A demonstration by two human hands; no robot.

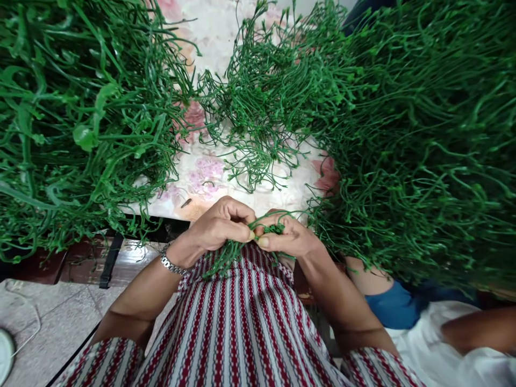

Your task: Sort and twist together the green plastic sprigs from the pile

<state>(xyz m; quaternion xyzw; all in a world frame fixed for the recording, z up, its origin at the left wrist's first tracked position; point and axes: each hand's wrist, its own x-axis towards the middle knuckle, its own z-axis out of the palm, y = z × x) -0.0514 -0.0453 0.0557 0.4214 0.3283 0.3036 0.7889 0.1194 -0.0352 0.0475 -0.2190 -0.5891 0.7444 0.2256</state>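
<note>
Item: left hand point(226, 223), thumb and fingertips pinched tight on a small bunch of green stems point(226, 258). Item: right hand point(287, 235), fingers curled around more of the bunch, thumb tip near the left thumb; I cannot tell which single stem each hand grips. Bunch location: at the table's near edge, over the striped shirt point(237, 322), ends hanging below the left hand. Left wrist: metal wristband point(172, 263), any marking too small for me to read. Beyond the hands: flowered tablecloth point(213, 45), bearing a small dark scrap point(186, 203) and a loose middle pile point(262, 107) of stems. Either side: left heap point(80, 123), right heap point(423, 150). Lower left: black strap point(110, 263). Lower right: another person's blue garment point(393, 306), white cloth point(431, 333) beside it
</note>
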